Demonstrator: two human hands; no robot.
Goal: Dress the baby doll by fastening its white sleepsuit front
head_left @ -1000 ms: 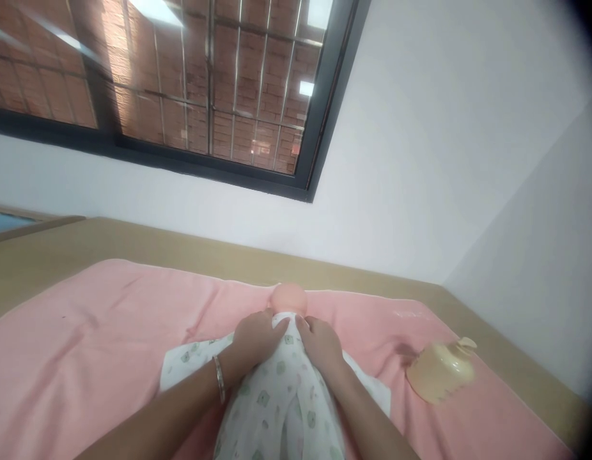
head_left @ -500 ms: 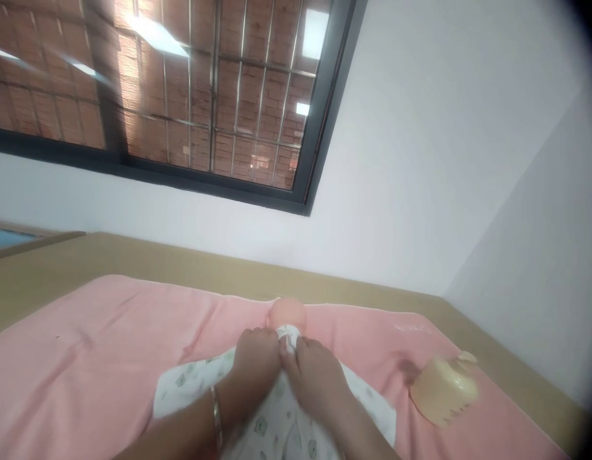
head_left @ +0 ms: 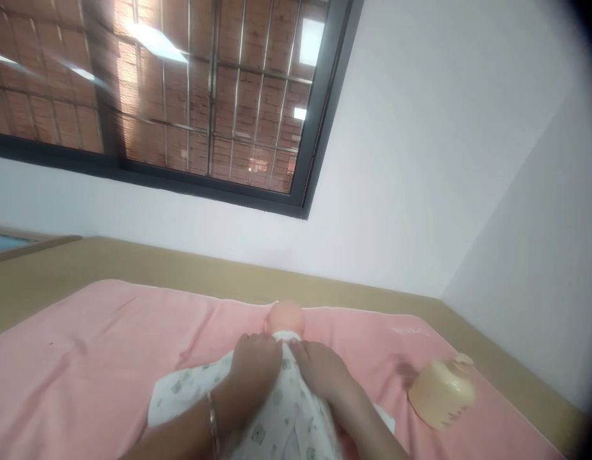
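just below the doll's round head (head_left: pixel 287 317), the white printed garment (head_left: pixel 277 425) lies over the pink blanket (head_left: pixel 133 345), its neckline (head_left: pixel 287 335) gripped on one side by the curled left hand (head_left: pixel 258 363) and opposite by the right hand (head_left: pixel 323 369), while a cream container (head_left: pixel 440 393) rests well to the head's right.

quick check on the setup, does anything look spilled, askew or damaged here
No spill or damage stands out. The pink blanket is creased, and the yellow container on it looks tilted, though the whole view slants, so I cannot tell whether it stands upright.
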